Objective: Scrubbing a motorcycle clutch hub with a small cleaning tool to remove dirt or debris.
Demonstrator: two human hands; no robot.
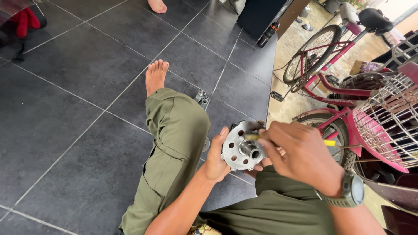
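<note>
Head view looks down on a person sitting on a dark tiled floor (78, 87), olive trouser legs (176, 143) stretched up the frame to a bare foot (155, 76). A second bare foot (157, 5) of someone else shows at the top edge. Just beyond the knee a small metal fitting (201, 99) lies on the tiles. Upper right, a pink bicycle (324, 69) stands at the floor's edge, and a pink wire basket (387, 122) fills the right side, close behind the right hand. A dark bottle (267, 35) leans by a black cabinet (259, 15) at top centre, and something red (25, 21) sits in the upper left corner.

Lower centre of the frame, just above the lap, is a round metal hub flange (236, 150) with holes around its face and a short tube (250, 149) rising from the middle. Its flat face is turned up and to the right, toward the camera, so its axis through the tube runs out that way. The left hand (216, 159) cups the disc's left rim, fingers wrapped behind and thumb along the edge. The right hand (300, 156), with a grey watch (352, 191) on its wrist, partly covers the disc's right side; its fingers are closed around a yellow-handled tool (329, 142) that lies roughly level across the frame, its tip hidden near the tube.
</note>
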